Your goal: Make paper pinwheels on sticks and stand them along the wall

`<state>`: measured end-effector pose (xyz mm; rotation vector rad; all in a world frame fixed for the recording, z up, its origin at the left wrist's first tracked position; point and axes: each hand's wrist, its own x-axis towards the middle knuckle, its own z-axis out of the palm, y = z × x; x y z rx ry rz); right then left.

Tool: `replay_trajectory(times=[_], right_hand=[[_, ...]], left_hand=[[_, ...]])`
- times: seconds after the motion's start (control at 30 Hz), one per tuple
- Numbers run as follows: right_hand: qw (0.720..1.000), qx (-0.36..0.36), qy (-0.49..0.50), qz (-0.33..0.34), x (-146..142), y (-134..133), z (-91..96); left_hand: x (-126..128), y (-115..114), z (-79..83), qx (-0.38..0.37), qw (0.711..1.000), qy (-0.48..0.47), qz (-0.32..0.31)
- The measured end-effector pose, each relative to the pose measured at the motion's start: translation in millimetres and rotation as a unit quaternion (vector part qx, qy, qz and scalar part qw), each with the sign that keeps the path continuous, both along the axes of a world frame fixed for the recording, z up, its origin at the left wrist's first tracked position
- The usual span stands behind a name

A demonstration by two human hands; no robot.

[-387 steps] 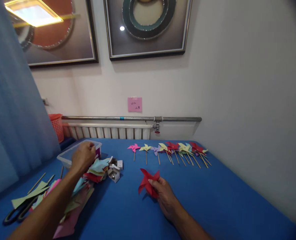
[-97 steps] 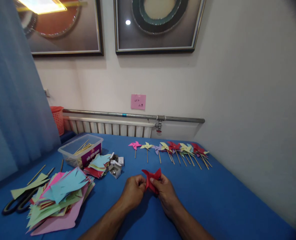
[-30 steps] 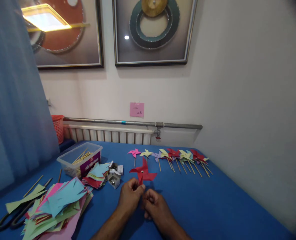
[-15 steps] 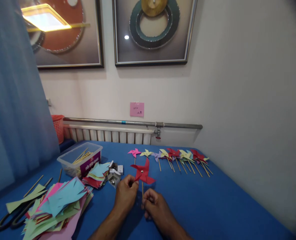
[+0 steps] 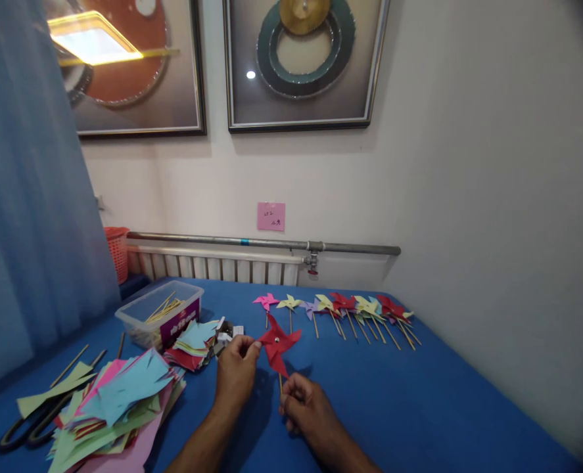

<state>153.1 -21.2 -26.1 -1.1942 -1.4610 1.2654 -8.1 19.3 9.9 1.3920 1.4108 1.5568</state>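
A red paper pinwheel (image 5: 277, 339) with a silver pin at its centre stands upright on a thin wooden stick, held above the blue table. Fingers of my right hand (image 5: 305, 402) pinch the stick below the blades. My left hand (image 5: 236, 371) is on the other side, its thumb and forefinger closed together at the tip of the left blade. Just behind it, partly hidden, are small open boxes (image 5: 225, 335) with shiny metal pieces. Finished pinwheels (image 5: 343, 302) in pink, yellow, purple and red lie in a row towards the back.
Left of my hands lie a pile of coloured paper (image 5: 123, 394), a smaller paper stack (image 5: 192, 345) and black-handled scissors (image 5: 37, 424). A clear plastic box (image 5: 133, 315) holds wooden sticks. A blue curtain (image 5: 39, 197) hangs at left; a pipe (image 5: 222, 240) runs along the wall.
The red pinwheel's blades have turned on the pin. My left hand has shifted slightly left, to the blade's tip. My right hand stays on the stick.
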Motion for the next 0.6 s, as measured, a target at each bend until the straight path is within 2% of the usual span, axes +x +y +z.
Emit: replay_trajectory(times=[0.13, 0.3, 0.43, 0.6], right_hand=[[1.000, -0.007, 0.009, -0.014, -0.8, 1.7, 0.1], [0.999, -0.027, 0.001, -0.036, -2.9, 7.3, 0.6], [0.999, -0.022, 0.012, -0.035, -3.6, 4.7, 3.1], [0.999, -0.025, 0.003, -0.032, -4.1, 0.9, 5.6]], left_hand=[[2.6, 1.4, -3.3, -0.005, 0.999, -0.036, -0.016], [19.2, 0.0, -12.7, -0.048, 0.987, -0.113, -0.105], [29.3, -3.1, -17.2, -0.098, 0.973, -0.133, -0.160], [28.4, -4.3, -15.3, -0.111, 0.971, -0.142, -0.159]])
